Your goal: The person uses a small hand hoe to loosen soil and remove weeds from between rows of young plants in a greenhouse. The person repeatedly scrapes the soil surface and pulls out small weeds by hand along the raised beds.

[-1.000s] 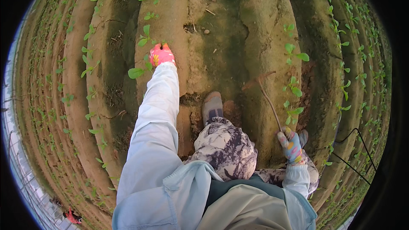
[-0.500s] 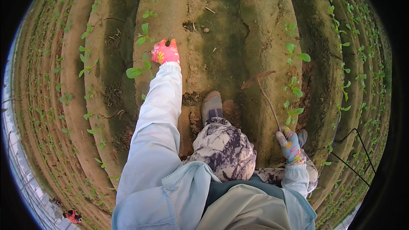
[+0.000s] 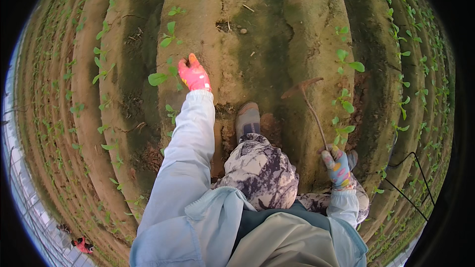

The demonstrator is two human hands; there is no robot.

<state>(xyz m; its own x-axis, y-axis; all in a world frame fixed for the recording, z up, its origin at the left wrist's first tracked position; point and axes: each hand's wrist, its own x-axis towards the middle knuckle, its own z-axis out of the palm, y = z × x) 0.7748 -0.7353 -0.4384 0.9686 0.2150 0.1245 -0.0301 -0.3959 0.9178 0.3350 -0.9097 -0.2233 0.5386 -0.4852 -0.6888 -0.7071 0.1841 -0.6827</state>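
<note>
My left hand, in a pink flowered glove, is low over the soil bed on the left. Its fingers are curled toward the thumb in a pinch; whatever lies between them is too small to make out. Just left of it grows a broad-leaved seedling, with another seedling farther up the row. My right hand, in a grey-blue patterned glove, is closed around the lower handle of a small hoe. The hoe's rusty blade points away from me, over the edge of the right-hand bed.
A sunken furrow runs between the two beds, and my shoe stands in it. Seedlings line the right bed. Thin black metal rods stand at the right. Another person in red is far off at the lower left.
My left hand has drawn back toward me along the row, its fingertips now closer together. The right hand and hoe stay nearly where they were.
</note>
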